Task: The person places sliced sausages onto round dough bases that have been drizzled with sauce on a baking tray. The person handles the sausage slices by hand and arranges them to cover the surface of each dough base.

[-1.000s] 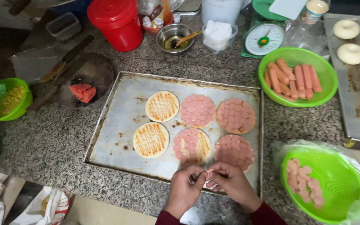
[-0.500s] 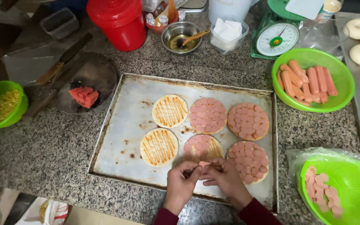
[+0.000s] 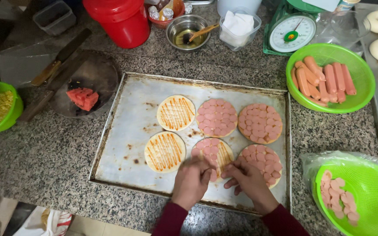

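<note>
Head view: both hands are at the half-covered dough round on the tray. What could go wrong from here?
1. The left hand and right hand crowd the half-covered round; a sleeve or wrist could smear its sauce or shift its slices.
2. The right hand lies beside the finished round and might knock its slices loose.
3. The bowl of sausage slices sits at the counter edge in loose plastic; reaching across could tip it.

Even, soft indoor light; hands perhaps slightly motion-blurred, mild wide-angle edge bending.
</note>
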